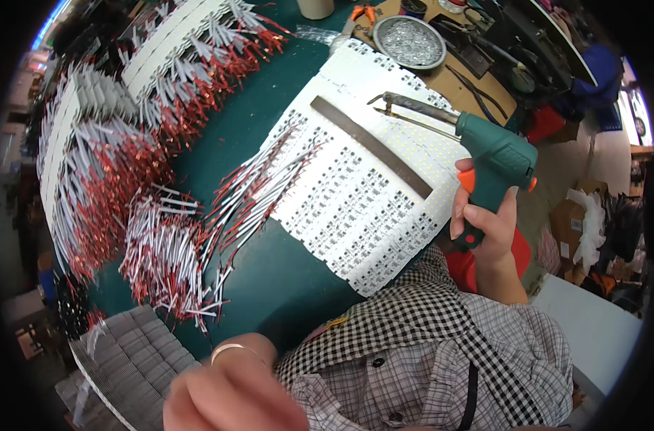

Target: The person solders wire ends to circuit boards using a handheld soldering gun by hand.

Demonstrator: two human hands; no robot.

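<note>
My right hand (498, 228) is wrapped round the grip of a green soldering gun (498, 154) with an orange trigger. The gun's long metal tip points left, above the white sheet of small circuit boards (363, 237). A flat dark metal bar (370, 146) lies slantwise across that sheet. Red and white wires (258, 197) spread over the sheet's left edge, their ends on the boards. Low in the picture, near my body, is my left hand (230, 395), a bangle on its wrist; motion smears its fingers. A loose heap of short red and white wires (169, 258) lies beyond it.
Stacked boards with wires attached (100, 179) fill the left of the green table (269, 269). A round metal bowl of silvery bits (411, 43) and pliers (478, 92) rest on brown cardboard at the back right. A grey ridged stack (136, 359) stands at the near left.
</note>
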